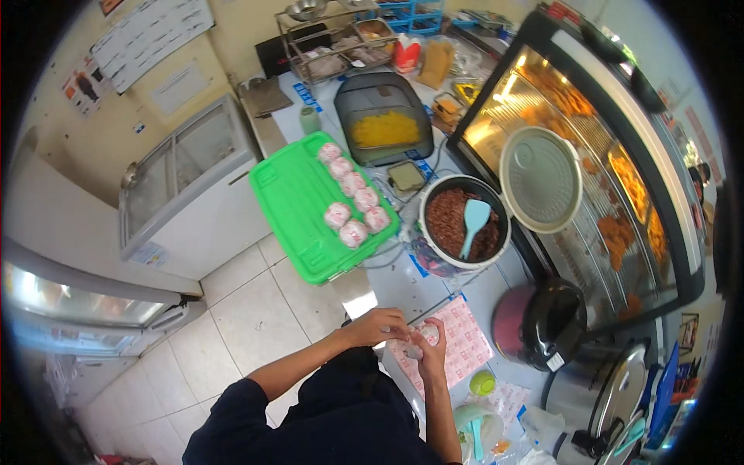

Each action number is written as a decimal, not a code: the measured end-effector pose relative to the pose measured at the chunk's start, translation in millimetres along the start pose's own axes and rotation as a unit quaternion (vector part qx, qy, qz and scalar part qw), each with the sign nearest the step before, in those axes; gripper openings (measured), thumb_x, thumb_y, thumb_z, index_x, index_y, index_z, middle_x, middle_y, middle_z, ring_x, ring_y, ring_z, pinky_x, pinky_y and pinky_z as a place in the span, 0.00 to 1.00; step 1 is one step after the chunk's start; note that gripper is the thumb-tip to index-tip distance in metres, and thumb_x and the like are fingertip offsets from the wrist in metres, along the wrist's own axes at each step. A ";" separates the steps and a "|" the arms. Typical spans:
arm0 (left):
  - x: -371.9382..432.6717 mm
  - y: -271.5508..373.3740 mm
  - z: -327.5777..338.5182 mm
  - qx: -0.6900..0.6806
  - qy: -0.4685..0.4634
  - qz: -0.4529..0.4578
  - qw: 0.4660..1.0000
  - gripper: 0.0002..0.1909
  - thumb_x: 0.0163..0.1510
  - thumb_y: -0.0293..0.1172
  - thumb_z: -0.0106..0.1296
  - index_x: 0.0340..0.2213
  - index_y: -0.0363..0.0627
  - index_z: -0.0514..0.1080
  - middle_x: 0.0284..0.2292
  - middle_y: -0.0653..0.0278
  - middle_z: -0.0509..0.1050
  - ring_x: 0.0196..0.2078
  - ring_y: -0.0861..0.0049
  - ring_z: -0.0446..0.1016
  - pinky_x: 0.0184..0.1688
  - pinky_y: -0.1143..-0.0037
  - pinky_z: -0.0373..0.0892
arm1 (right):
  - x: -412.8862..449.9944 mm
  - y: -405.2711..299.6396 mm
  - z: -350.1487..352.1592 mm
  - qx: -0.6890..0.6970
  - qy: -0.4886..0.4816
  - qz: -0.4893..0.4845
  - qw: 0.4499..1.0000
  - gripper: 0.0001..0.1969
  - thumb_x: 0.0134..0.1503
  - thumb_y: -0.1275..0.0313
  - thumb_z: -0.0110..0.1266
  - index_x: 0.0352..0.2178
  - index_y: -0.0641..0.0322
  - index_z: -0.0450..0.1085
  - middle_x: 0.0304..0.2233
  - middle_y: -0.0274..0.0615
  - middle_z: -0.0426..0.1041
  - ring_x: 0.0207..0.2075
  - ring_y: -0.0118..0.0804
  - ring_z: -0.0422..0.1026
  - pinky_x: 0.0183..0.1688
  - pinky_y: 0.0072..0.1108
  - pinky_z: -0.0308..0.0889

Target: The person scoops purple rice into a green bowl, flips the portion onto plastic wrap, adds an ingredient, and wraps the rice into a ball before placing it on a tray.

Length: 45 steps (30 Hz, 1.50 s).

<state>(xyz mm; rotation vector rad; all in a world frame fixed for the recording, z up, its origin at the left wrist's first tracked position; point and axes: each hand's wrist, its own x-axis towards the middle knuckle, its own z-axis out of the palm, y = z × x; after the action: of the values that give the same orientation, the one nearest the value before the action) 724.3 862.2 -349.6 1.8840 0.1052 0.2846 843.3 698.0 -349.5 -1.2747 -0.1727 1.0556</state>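
Observation:
My left hand [381, 326] and my right hand [430, 352] meet around a ball wrapped in printed paper [429, 335], the fingers of both on its paper. Beneath them lies a stack of pink-and-white printed wrapping sheets [462, 334]. Several similar wrapped balls [353, 183] sit on a green plastic lid [290, 203] ahead and to the left. An open rice cooker [433, 229] holds reddish-brown rice [444, 218] with a light-blue rice paddle [476, 218] in it. A small green cup [482, 383] stands at the near right edge of the sheets.
A closed rice cooker [540, 325] and a large metal pot [598, 383] stand at the right. Behind them is a lit food display case [657, 139]. A plastic container with a light-blue utensil [476, 430] is near my right forearm. A chest freezer [197, 192] stands at left.

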 end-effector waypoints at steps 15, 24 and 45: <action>-7.5 -73.5 -104.5 -0.159 0.313 -0.315 0.882 0.40 0.42 0.28 0.72 0.52 0.42 0.59 0.42 0.57 0.75 0.42 0.72 0.76 0.45 0.72 0.74 | 130.7 44.8 146.0 0.192 -0.071 0.104 0.973 0.34 0.67 0.56 0.44 0.66 0.64 0.46 0.65 0.44 0.52 0.67 0.37 0.50 0.66 0.27 0.51; 35.9 -201.2 -235.7 -0.175 0.536 -0.263 0.782 0.43 0.38 0.29 0.75 0.52 0.49 0.59 0.44 0.54 0.71 0.41 0.72 0.74 0.39 0.74 0.74 | 41.2 104.3 -120.8 -0.508 0.565 -0.096 0.643 0.36 0.49 0.64 0.65 0.56 0.72 0.60 0.53 0.60 0.65 0.57 0.58 0.61 0.60 0.40 0.55; 59.8 -259.6 -263.6 0.177 0.343 -0.324 0.864 0.34 0.44 0.55 0.67 0.45 0.44 0.72 0.46 0.51 0.73 0.48 0.60 0.70 0.51 0.63 0.66 | -28.7 115.2 -261.9 -0.538 0.676 0.224 0.452 0.46 0.39 0.46 0.69 0.58 0.41 0.57 0.49 0.67 0.66 0.50 0.61 0.65 0.49 0.46 0.63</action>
<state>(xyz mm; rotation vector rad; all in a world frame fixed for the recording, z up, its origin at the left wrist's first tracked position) 734.5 1202.6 -506.2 1.8931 1.3263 0.4765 931.0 487.2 -524.2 -3.0965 0.9583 -0.1987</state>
